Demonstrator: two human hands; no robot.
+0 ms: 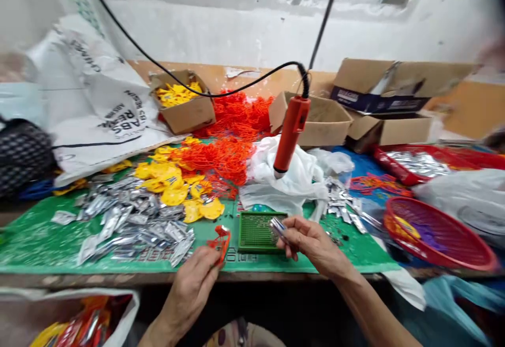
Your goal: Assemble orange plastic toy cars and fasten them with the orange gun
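Note:
Near the table's front edge, my left hand (pixel 199 276) is closed on an orange plastic piece (pixel 223 243), whose frame-like upper part sticks out past the fingers. My right hand (pixel 307 239) pinches a shiny silver metal piece (pixel 278 227) over the right end of a green tray (pixel 258 231). The tray has a grid of small holes, with tiny metal parts toward its right side. Above and behind it hangs a red electric screwdriver (pixel 290 134) on a black cable, tip down, touched by neither hand.
Silver pieces (pixel 130 220) and yellow parts (pixel 169 181) lie in piles at left. Orange parts (pixel 221 160) heap behind them. Cardboard boxes (pixel 321 120) line the wall. A red basket (pixel 437 231) stands at right, and an open bag (pixel 132 305) sits below the table edge at left.

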